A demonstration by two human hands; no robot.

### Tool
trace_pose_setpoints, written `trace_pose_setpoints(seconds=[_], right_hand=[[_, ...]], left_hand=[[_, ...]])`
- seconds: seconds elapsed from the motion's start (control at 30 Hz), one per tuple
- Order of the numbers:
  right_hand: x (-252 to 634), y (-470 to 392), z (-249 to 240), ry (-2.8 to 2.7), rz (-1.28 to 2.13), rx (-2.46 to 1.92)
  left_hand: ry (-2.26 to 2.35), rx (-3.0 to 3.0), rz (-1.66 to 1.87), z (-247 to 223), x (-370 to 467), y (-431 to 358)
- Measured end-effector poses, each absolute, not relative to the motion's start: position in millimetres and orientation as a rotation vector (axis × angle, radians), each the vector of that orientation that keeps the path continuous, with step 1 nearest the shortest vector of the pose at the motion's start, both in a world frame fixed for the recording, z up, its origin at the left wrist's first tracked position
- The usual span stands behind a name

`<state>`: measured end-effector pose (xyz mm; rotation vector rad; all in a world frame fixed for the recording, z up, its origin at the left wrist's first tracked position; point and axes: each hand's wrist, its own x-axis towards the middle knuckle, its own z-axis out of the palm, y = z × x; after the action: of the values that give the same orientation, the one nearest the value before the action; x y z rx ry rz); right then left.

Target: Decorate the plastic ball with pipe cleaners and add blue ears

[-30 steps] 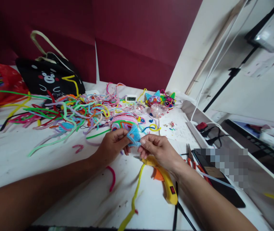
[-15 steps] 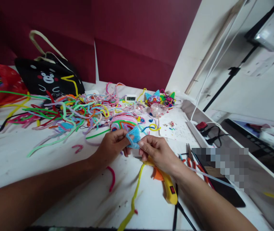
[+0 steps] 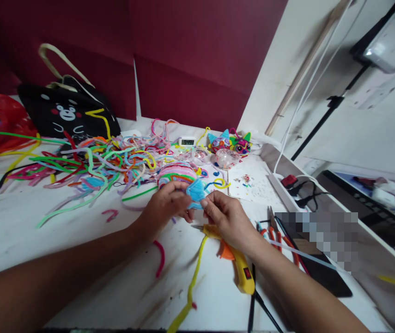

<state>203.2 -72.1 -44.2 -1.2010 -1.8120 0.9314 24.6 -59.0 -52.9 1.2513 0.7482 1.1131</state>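
Between my two hands is a small light-blue piece of shaped pipe cleaner (image 3: pixel 196 191), its flat side facing me. My left hand (image 3: pixel 169 202) is closed on its left edge, and my right hand (image 3: pixel 221 209) pinches its lower right corner between thumb and fingertips. Just behind them rests a rounded striped form covered in coloured pipe cleaners (image 3: pixel 178 172), partly hidden by my left hand. Below my right hand lies a yellow hot glue gun (image 3: pixel 244 273) with an orange trigger, its nozzle pointing left. A yellow pipe cleaner (image 3: pixel 193 286) runs from near it toward the front edge.
A tangled heap of pipe cleaners (image 3: pixel 96 159) spreads over the left, before a black tote bag (image 3: pixel 69 113). Two finished cat-like heads (image 3: pixel 220 141), a small digital clock (image 3: pixel 186 142) and clear plastic domes (image 3: pixel 227 158) stand behind. Orange-handled pliers (image 3: pixel 274 231) lie at right.
The light-blue piece has turned in my fingers, so its flat face now shows and the opening near my left thumb is gone from sight. Both hands stay in nearly the same place.
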Motion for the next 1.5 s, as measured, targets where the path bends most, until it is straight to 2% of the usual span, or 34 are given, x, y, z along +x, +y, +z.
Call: trace_pose_setpoints(seconds=[0.37,0.83,1.5], right_hand=[[203,-72,-47,-1.82,0.895,-1.224],[202,-68,-49,-1.645,1.24,-1.067],[198,-71,-55,-1.653,1.171,-1.047]], left_hand=[[0.818,1.436,1.155,-55,23,-60],[0.792,1.438,1.177,-59,23,-58],[0.89,1.419,1.233,-53,23,-59]])
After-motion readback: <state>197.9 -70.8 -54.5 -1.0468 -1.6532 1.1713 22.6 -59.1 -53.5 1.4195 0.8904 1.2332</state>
